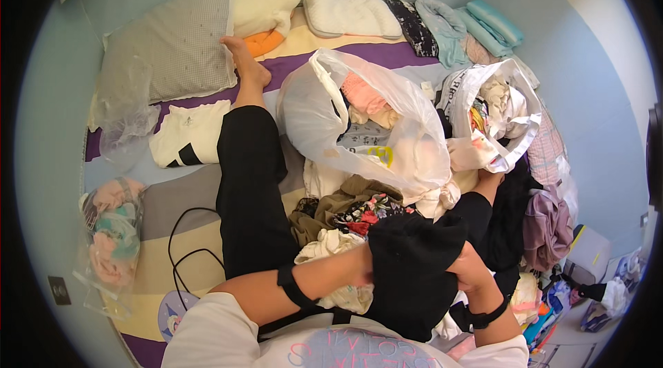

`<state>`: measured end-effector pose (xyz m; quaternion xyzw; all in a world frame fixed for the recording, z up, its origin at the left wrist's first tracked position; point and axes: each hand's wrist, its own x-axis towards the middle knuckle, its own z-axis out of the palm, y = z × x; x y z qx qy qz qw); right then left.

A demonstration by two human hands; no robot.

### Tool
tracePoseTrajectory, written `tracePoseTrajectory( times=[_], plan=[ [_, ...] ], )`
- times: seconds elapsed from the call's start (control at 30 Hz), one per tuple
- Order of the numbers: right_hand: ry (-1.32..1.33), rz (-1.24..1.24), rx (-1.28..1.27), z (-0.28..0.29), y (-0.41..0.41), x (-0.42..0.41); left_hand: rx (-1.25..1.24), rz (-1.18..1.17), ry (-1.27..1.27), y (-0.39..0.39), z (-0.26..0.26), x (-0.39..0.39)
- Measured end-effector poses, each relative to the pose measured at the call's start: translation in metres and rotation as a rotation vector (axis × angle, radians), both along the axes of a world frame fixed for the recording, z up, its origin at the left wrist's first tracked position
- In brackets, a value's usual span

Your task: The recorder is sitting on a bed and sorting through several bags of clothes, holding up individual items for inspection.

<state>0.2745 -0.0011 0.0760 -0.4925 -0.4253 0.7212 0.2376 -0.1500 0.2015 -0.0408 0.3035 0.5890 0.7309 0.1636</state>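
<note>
A black cloth garment (414, 269) hangs bunched between my two hands, close to my body. My right hand (466, 267) grips its right edge. My left hand (365, 269) is at its left side, its fingers mostly hidden by the fabric. Just beyond lie an olive cloth (339, 204), a black floral cloth (370, 215) and a cream cloth (331, 243), crumpled together. Between my spread legs stands a large translucent plastic bag (311, 103) with pink and pale clothes inside. A white bag (531, 119) stuffed with clothes stands to its right.
A folded white shirt (191, 132) lies left of my leg. Farther left are a large pillow (176, 46) and a clear bag of clothes (114, 233). A black cable (178, 228) curves over the striped bedding. A white pillow (352, 14) and folded textiles line the wall. Mauve cloth (546, 223) lies right.
</note>
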Motion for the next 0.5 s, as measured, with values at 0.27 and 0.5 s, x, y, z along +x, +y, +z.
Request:
tracePoseTrajectory(
  times=[0.27, 0.5],
  plan=[
    [0.175, -0.145, 0.125, 0.025, 0.097, -0.066, -0.054, -0.084, 0.449, -0.162, 0.107, 0.092],
    [0.093, 0.083, -0.279, -0.046, 0.182, -0.111, 0.095, -0.820, -0.308, -0.129, 0.140, 0.087]
  ],
)
